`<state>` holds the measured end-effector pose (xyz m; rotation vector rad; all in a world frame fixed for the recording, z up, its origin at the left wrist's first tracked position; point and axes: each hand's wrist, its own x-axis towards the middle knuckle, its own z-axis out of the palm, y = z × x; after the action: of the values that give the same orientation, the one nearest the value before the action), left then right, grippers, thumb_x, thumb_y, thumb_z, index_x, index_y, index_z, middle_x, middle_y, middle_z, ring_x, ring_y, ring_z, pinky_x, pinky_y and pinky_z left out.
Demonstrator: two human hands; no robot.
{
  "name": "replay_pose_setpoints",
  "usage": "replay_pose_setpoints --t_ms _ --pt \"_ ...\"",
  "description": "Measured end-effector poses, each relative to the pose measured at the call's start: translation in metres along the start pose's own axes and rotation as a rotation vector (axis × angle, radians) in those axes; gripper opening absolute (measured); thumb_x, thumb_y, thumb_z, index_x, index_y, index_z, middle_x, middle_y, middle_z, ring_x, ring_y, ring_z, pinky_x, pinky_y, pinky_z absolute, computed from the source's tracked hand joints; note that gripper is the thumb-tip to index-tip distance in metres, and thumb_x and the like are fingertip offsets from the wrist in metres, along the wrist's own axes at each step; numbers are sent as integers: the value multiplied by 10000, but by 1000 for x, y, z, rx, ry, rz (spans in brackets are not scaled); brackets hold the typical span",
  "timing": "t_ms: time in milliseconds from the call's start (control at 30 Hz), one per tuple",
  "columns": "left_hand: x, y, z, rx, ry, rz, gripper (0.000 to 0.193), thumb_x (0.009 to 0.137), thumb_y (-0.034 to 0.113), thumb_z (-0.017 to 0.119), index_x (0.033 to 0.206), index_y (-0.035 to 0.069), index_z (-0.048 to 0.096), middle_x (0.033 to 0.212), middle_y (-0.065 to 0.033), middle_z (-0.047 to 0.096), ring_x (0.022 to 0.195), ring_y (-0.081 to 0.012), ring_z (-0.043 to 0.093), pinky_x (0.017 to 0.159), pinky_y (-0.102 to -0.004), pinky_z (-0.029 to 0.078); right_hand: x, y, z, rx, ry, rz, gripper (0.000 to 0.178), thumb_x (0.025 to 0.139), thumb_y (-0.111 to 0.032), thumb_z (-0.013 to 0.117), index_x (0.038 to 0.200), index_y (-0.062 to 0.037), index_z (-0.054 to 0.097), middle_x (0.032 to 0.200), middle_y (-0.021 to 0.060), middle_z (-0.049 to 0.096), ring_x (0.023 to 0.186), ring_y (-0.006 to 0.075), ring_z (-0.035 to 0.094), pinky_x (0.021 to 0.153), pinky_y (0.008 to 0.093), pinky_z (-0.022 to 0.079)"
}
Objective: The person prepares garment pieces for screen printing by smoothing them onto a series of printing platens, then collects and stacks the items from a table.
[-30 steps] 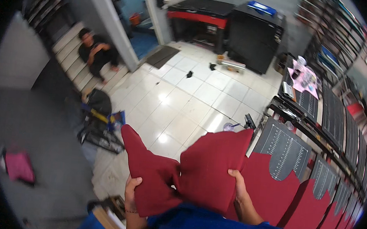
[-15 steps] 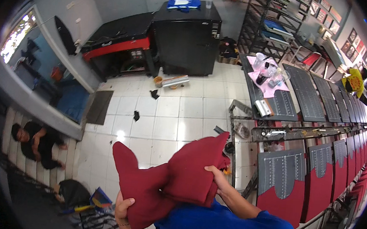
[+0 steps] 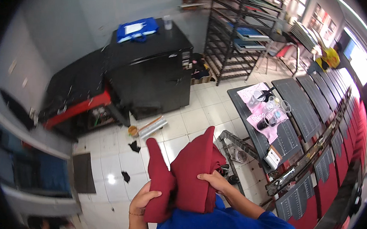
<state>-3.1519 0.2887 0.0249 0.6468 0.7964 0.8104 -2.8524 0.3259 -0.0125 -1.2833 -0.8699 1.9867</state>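
Note:
Both my hands hold dark red fabric pieces in front of my blue shirt. My left hand (image 3: 144,197) grips a red fabric piece (image 3: 158,183) at its outer edge, thumb on top and the other fingers hidden beneath. My right hand (image 3: 214,179) is closed on the side of a thicker folded stack of red fabric (image 3: 191,170), its thumb lying over the face. A dark fold runs between the two parts, and I cannot tell whether they are joined at the bottom. The upper ends stick up as two rounded points.
On my right, long rows of grey printing boards (image 3: 301,108) recede, the nearer row carrying red fabric pieces (image 3: 304,218). Cups (image 3: 273,104) stand on a pink cloth. Ahead are a black cabinet (image 3: 152,78), a dark rack (image 3: 223,36) and tools on the tiled floor (image 3: 205,103). A person in yellow (image 3: 331,59) is far right.
My view has swung toward the boards and rack. The red fabric parts have come closer together and stand more upright, with my left hand moved inward. Both hands keep their hold.

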Motion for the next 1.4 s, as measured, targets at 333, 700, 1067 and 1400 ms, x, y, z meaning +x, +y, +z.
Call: replay_pose_setpoints --t_ms 333,700,1067,1400 --pt "339 190 22 426 -242 -101 624 826 62 588 1410 -42 397 1275 -84 569 1151 -161 541 1013 -306 413 221 -176 -86 125 188 -255 488 846 -193 674 1253 48 551 1193 118 631 1098 216 606 957 358 481" --pt "675 304 91 573 -469 -285 550 838 45 574 1366 -36 444 1275 -73 564 1158 -157 526 1019 -300 398 379 -346 -270 347 440 -401 548 824 -179 666 1304 29 501 1208 108 611 1104 230 595 967 364 472" --pt "1012 332 286 665 -821 -592 504 851 40 576 1337 -23 459 1178 -77 593 1056 -142 567 935 -284 455 417 -447 -501 568 900 -546 718 801 -197 699 1402 38 385 1339 145 524 1220 272 522 1045 382 415" --pt "1253 297 523 611 -849 -643 504 851 89 575 1322 -47 462 1187 -114 600 1012 -175 609 899 -298 492 362 -530 -748 893 1135 -717 728 792 -171 685 1423 23 377 1369 127 508 1228 240 517 1035 358 422"
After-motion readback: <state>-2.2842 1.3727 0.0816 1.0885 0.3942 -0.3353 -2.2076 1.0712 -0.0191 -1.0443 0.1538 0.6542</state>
